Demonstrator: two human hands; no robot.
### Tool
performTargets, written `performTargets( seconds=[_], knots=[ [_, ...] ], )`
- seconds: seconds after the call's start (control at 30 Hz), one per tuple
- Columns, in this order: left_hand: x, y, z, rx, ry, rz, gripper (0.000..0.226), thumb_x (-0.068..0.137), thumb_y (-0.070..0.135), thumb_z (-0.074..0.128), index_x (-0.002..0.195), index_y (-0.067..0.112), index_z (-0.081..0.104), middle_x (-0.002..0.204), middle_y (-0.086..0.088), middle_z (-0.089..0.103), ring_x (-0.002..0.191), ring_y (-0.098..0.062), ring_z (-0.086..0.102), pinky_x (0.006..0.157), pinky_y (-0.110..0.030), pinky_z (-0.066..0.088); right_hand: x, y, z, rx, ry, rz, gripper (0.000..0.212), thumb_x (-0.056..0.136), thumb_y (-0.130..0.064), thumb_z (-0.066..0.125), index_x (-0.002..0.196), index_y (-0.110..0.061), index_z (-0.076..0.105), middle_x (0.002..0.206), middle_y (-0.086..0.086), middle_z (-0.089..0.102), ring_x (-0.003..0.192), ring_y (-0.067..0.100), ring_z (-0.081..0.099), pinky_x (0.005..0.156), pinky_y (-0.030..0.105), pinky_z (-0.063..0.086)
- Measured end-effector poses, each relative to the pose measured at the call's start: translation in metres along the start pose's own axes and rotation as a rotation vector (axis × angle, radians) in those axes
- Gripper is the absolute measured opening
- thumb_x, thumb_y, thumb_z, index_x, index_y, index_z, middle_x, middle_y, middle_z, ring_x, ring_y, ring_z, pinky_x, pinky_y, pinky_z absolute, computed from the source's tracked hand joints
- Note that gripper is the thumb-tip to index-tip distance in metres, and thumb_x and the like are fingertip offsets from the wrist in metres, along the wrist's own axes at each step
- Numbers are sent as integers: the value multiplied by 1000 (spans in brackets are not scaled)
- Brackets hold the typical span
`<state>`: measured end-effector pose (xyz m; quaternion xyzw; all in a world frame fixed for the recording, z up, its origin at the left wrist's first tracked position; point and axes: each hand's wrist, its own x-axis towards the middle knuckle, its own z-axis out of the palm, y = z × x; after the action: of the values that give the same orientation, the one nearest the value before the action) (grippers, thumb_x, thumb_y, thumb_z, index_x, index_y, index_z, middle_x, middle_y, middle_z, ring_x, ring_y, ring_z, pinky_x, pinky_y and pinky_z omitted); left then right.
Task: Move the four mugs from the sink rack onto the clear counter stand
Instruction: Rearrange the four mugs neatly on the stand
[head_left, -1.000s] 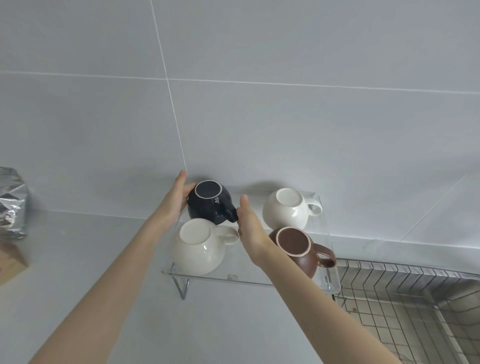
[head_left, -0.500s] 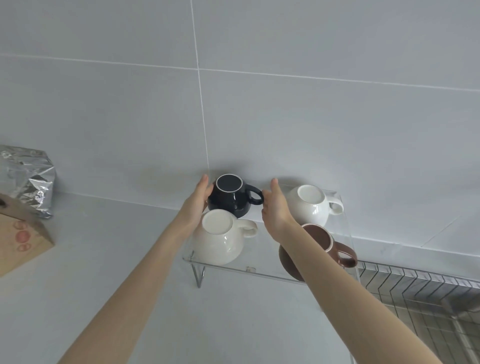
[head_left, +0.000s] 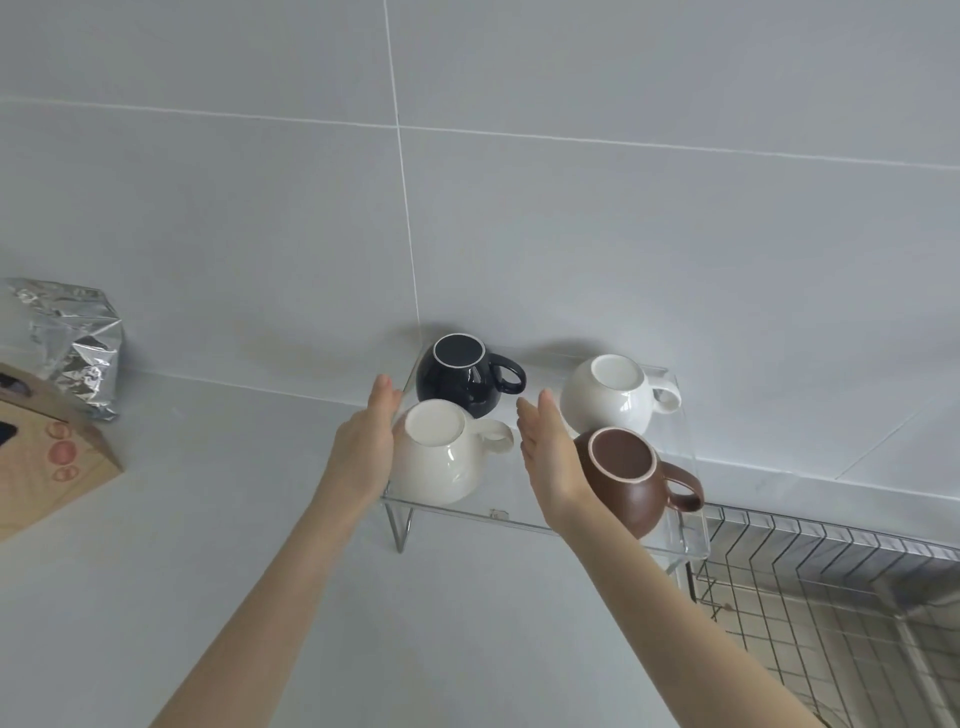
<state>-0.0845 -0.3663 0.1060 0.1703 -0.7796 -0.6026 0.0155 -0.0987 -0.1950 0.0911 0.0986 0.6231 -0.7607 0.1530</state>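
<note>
Judging by how things lie, the job looks all but finished: all four mugs sit upside down on the clear stand (head_left: 519, 514), and the part of the wire sink rack (head_left: 831, 587) that shows, just right of the stand and lower, holds no mug. The dark blue mug (head_left: 462, 376) is at the stand's back left with its handle pointing right, the white mug (head_left: 613, 395) at the back right, the cream mug (head_left: 441, 457) at the front left, and the brown mug (head_left: 626, 478) at the front right, close to the stand's front edge. Both hands are open and hold nothing. The left hand (head_left: 366, 447) is flat beside the cream mug's left side, touching it or nearly so; I cannot tell which. The right hand (head_left: 550, 457) is upright in the gap between the cream mug and the brown one, fingers straight. What may be left is only a small nudge to square the cups, or simply drawing the hands back. The stand rests on a plain pale grey counter (head_left: 234, 519), pushed against a wall of large grey tiles (head_left: 571, 234) with thin white seams. Well left of the stand a crumpled silver foil bag (head_left: 72, 343) sits against the wall, with a brown cardboard box (head_left: 47, 457) just in front of it.
</note>
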Motion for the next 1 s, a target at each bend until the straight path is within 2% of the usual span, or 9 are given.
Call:
performTargets(
  seconds=[0.07, 0.2, 0.37, 0.47, 0.57, 0.67, 0.73, 0.83, 1.0],
  knots=[
    [-16, -1, -1, -31, 38, -17, 60, 83, 60, 23, 107, 22, 63, 133, -8, 50, 120, -23, 46, 102, -34, 30, -6, 6, -1, -22, 16, -14, 58, 94, -48, 20, 139, -14, 34, 150, -2, 34, 138, 11, 30, 119, 34, 14],
    [-41, -3, 1, -81, 33, -10, 42, 91, 51, 21, 89, 26, 55, 113, 2, 48, 106, -16, 43, 94, -28, 30, -15, 11, 2, -62, 39, -25, 58, 94, -47, 20, 136, -12, 39, 147, -2, 40, 137, 11, 32, 118, 32, 16],
    [-57, -4, 16, -164, 50, -22, 41, 93, 46, 21, 94, 29, 57, 102, 11, 43, 94, -7, 42, 84, -23, 30, -20, 9, 3, -88, 1, -13, 59, 94, -48, 18, 139, -14, 33, 151, -4, 32, 140, 11, 24, 119, 33, 12],
    [-61, -3, 22, -179, 61, -14, 43, 94, 45, 21, 112, 27, 55, 109, 11, 44, 101, -5, 40, 89, -22, 27, -24, 9, 0, -107, -24, 2, 60, 93, -50, 18, 141, -15, 30, 152, -5, 30, 141, 11, 23, 119, 33, 11],
    [-57, -2, 19, -163, 61, -40, 41, 93, 47, 19, 85, 29, 55, 91, 11, 49, 82, -5, 44, 73, -22, 32, -28, 14, -3, -139, -41, 5, 62, 92, -54, 20, 140, -17, 31, 150, -7, 32, 139, 10, 25, 119, 35, 13],
    [-48, -1, 16, -49, 50, -30, 59, 92, 51, 16, 106, 15, 60, 114, -2, 54, 101, -16, 44, 86, -27, 27, -34, 20, -3, -190, -50, -6, 60, 91, -55, 22, 135, -19, 41, 131, -13, 42, 125, 8, 36, 113, 29, 20],
    [-44, 2, 14, 3, 44, -22, 62, 91, 52, 15, 97, 12, 62, 109, -5, 56, 98, -19, 44, 84, -29, 27, -37, 24, -3, -203, -71, -10, 59, 91, -54, 22, 134, -20, 43, 123, -15, 40, 120, 6, 35, 112, 29, 19],
    [-43, 7, 12, 12, 44, -46, 47, 93, 49, 15, 66, 23, 45, 82, 7, 47, 90, -18, 38, 77, -28, 30, -37, 26, -6, -218, -87, 3, 61, 89, -57, 22, 134, -21, 43, 123, -15, 40, 120, 6, 33, 113, 32, 17],
    [-42, 3, 15, 76, 96, 22, 46, 93, 45, 14, 63, 14, 30, 65, 1, 33, 66, -19, 31, 58, -30, 27, -45, 25, 0, -186, -91, 5, 78, 64, -73, 29, 125, -31, 50, 126, -13, 41, 121, 7, 32, 115, 35, 17]
  ],
)
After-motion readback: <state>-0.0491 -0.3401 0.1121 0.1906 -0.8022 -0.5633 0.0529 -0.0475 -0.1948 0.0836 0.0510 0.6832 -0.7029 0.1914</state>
